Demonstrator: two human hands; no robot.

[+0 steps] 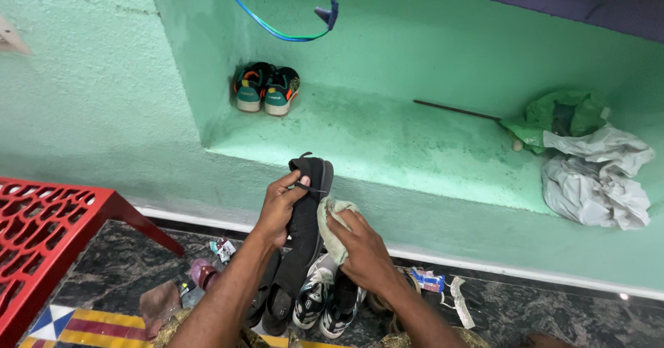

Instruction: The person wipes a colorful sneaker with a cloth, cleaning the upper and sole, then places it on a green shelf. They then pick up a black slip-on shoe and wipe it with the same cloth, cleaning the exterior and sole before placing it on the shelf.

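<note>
The left hand (280,206) is closed around a black knitted slip-on shoe (308,209), the thumb on the near face and the fingers wrapped behind its upper part, so the shoe stands nearly upright with the heel end up and the toe pointing down to the floor. I judge it is held this way so that its long side is turned open to the other hand. The right hand (363,251) is closed on a crumpled pale green-grey cloth (334,225), which is bunched in the fingers and pressed against the right side of the shoe (the cloth touches the shoe about at its middle).

Directly under the black shoe, on the dark speckled stone floor (539,306), stand a few more shoes close together: black-and-white lace-up sneakers (319,303) and a dark one just left of them. Left of the black shoe a red plastic chair with a lattice seat (41,227) comes into the view. Behind the black shoe runs a mint-green painted concrete ledge (387,147). Far behind it, in the left corner of this ledge, a pair of green, black and orange sports shoes (268,88) sits against the wall. Well to the right of the black shoe, on the same ledge, lie a green plastic bag (560,116) and a crumpled white plastic bag (598,178), touching one another.
</note>
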